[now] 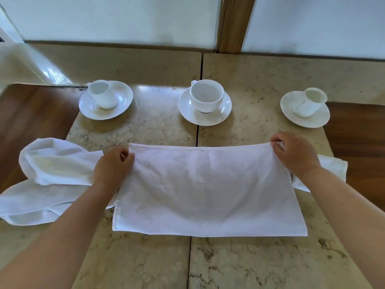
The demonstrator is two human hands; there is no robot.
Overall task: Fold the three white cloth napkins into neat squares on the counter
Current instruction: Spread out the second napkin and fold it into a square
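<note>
1. While the near hem of the napkin (205,197) lies flat on the tabletop (260,265), its far edge is held up at both corners, so the step in hand looks like the first fold of this cloth, or the squaring of a fold just made; I cannot tell how many layers it has.
2. Left hand (113,166) pinches the far left corner between thumb and curled fingers; right hand (295,152) pinches the far right corner the same way, and the edge runs taut between them.
3. Next, by my judgement, the hands need to lay that edge down level and matched to the near hem, then turn the long strip across itself to reach a square.
4. Beside the left forearm lies a crumpled heap of white cloth (48,178), partly hanging over the tabletop's left edge; it seems still unfolded, though whether it is one napkin or two is unclear.
5. Under the right wrist a folded bit of white cloth (331,171) shows, mostly hidden.
6. Farther off, three white cups on saucers stand in a row: left cup (103,95), middle cup (206,94), right cup (310,102).
7. Marbled beige stone forms the tabletop, with a seam down its middle and dark wood (358,130) at either side.
8. Beyond it rise a pale wall (125,17) and a wooden post (235,24).
</note>
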